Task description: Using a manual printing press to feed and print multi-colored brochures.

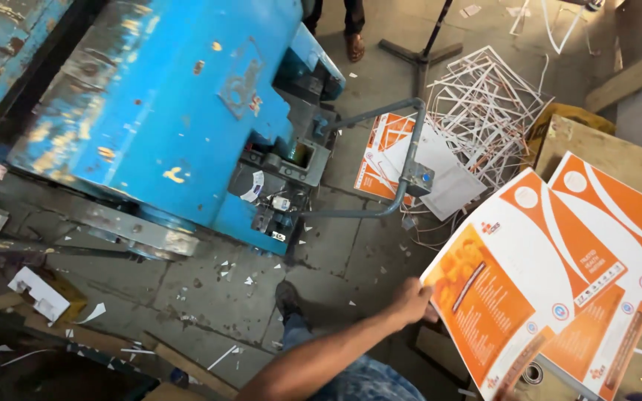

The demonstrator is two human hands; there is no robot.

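My left hand (pixel 412 299) grips the left edge of a stack of orange and white printed cardboard sheets (pixel 551 275). The sheets are tilted and fanned out at the right, over a wooden board (pixel 611 148). My forearm reaches in from the bottom centre, above my jeans-clad leg and my shoe (pixel 287 298). My right hand is not visible.
A big worn blue machine (pixel 165 111) fills the upper left, with a bent grey metal pipe (pixel 403 174) jutting from it. More printed sheets (pixel 391 152) and a tangle of white paper trimmings (pixel 484 96) lie on the concrete floor. Another person's foot (pixel 354 46) stands at the top.
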